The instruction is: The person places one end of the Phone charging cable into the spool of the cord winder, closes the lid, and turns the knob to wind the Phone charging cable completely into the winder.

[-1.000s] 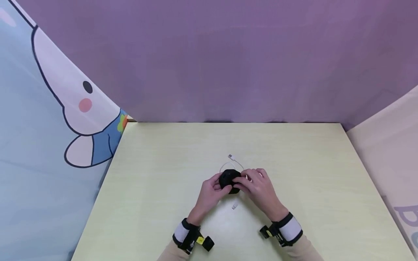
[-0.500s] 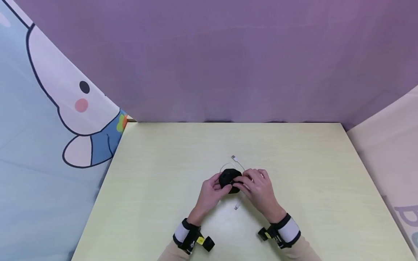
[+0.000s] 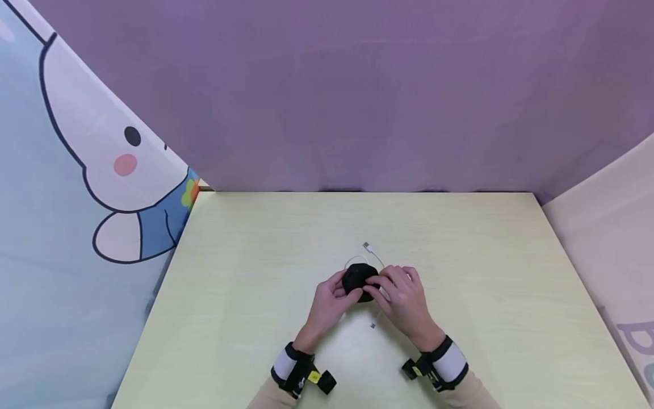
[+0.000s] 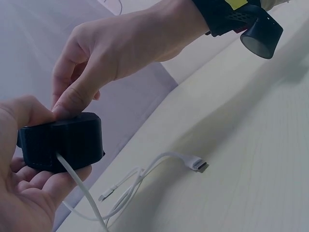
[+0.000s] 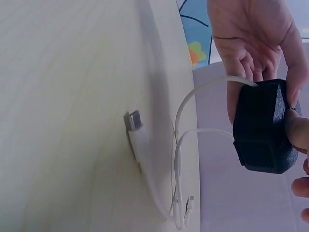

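A black, faceted cable winder [image 3: 356,276] is held just above the table, with a white USB cable [image 4: 79,182] coming out of its sides. My left hand [image 3: 327,304] grips it from the left, thumb at the near edge and fingers underneath. On its top, the thumb and fingertips of my right hand [image 3: 409,304] pinch; what lies beneath them is hidden. The near cable end has a small white plug [image 5: 137,133] and lies close to the table between my wrists. Beyond the winder lies the other end, a white USB plug [image 3: 367,247].
The pale wooden table [image 3: 245,255] ends at a purple cloth [image 3: 327,102] at the back. A blue cloth with a cartoon figure [image 3: 138,170] hangs on the left, and a pale cloth [image 3: 608,227] on the right. Both wrists wear strapped cameras [image 3: 326,382].
Both plugs have shifted slightly to the right, and the near plug has turned. My right wrist has moved a little left. The left hand keeps its grip on the cable winder.
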{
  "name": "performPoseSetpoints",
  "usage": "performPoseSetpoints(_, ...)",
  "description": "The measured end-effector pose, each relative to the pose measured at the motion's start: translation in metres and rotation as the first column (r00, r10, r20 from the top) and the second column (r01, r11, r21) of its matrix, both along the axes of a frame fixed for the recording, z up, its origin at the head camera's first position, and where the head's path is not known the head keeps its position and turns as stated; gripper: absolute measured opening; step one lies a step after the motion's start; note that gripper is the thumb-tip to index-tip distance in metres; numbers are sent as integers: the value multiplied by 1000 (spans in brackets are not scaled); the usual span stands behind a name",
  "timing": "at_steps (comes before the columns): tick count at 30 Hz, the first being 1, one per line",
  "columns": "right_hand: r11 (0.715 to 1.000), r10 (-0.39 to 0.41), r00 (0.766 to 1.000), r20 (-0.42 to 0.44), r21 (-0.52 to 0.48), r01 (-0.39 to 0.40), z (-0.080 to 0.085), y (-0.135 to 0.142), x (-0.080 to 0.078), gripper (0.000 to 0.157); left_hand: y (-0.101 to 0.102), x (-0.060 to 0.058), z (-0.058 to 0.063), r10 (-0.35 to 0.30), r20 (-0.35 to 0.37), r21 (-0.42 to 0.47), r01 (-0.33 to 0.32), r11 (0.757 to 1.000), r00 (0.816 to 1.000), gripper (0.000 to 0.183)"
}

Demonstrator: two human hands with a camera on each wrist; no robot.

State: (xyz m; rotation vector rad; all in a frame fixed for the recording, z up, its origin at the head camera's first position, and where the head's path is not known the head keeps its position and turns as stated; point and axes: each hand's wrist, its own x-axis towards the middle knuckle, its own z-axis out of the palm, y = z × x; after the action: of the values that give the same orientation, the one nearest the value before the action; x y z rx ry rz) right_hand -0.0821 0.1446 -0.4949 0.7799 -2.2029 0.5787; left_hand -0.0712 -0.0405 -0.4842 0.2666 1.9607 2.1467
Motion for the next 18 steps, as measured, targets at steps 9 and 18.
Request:
performPoseSetpoints(9,1000,-25,1000,13,-10,25,-1,-3,1,18,1,0,0,14,-10,11,-14,1000,1000,45)
performPoseSetpoints(18,998,-47,998,39,-37,48,-1,-6,2,17,2,0,1,-2,-5,21,2,1000,1000,44)
